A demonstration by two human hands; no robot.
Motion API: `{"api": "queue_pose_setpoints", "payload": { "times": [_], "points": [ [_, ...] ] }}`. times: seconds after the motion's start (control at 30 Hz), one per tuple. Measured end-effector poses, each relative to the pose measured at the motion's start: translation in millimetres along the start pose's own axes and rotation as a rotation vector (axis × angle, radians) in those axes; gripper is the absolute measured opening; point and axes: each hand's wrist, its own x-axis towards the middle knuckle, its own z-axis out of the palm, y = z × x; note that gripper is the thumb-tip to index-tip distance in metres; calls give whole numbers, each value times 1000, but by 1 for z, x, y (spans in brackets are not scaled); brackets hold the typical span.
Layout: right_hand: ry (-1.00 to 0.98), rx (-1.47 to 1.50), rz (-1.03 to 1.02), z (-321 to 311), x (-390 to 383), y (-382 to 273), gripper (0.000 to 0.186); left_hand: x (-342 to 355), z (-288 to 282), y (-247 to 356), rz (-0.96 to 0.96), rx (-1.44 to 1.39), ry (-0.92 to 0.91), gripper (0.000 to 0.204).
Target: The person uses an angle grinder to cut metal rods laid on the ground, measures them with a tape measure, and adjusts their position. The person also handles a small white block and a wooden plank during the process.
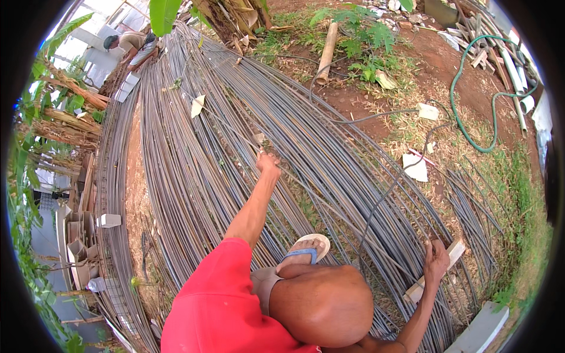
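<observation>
Long steel reinforcing bars (182, 176) lie side by side on the ground, fanning from the far left toward the near right. My left hand (268, 162) reaches forward, its fingers closed around one bar that slants across the others. Down at the right, my right hand (436, 260) rests over the bar ends beside a wooden block (455, 253). Its fingers are bent, and what they hold is hidden. My foot in a sandal (307, 250) with a blue strap stands on the bars.
Another person (136, 48) bends over the far end of the bars. Shorter bars (471, 203) lie on the grass at right. A green hose (452, 97) curls near pipes and scrap wood. A log (327, 53), plants and a dark cable (382, 206) are also around; concrete blocks line the left.
</observation>
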Motion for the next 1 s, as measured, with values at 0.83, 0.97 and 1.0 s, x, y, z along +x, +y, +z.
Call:
{"api": "queue_pose_setpoints", "payload": {
  "times": [0.83, 0.97, 1.0],
  "points": [
    [-72, -51, 140, -40, -77, 107, 44, 73, -150, -37, 845, 1687, -707, 14],
    [-107, -49, 157, -46, -65, 108, 46, 89, -143, -31, 714, 1447, -873, 5],
    [-121, -61, 156, -47, -63, 112, 46, 91, -139, -31, 721, 1488, -890, 3]
  ]
}}
